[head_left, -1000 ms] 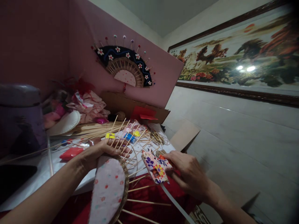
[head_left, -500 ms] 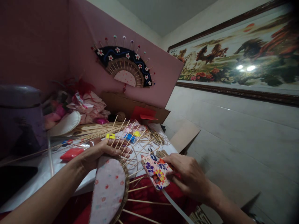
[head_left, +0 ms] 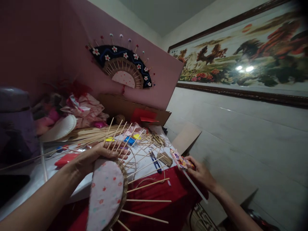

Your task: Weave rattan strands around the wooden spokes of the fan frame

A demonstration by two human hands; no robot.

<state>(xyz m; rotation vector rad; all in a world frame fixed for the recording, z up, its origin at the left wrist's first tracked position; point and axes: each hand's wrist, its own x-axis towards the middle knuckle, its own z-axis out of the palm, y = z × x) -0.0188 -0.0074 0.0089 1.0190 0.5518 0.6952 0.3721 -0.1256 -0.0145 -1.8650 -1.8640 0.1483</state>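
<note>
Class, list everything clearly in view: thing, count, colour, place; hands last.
fan frame: one, spotted white with tan sticks, lower centre
glue gun: one, floral, lower right
decorated fan: one, black with white flowers, on pink board
horse picture: one, multicoloured, upper right
table: one, white, centre
cardboard: at least two, brown, behind and beside table
bamboo sticks: many, tan, on table
packets: at least four, red, blue, yellow, on table
snips: one, blue, on table
twine ball: one, brown, table rear
paper plate: one, white, left
canister: one, purple, far left
cloth: one, red, table front
left hand: one, bare, holding fan frame
right hand: one, bare, around glue gun
</note>
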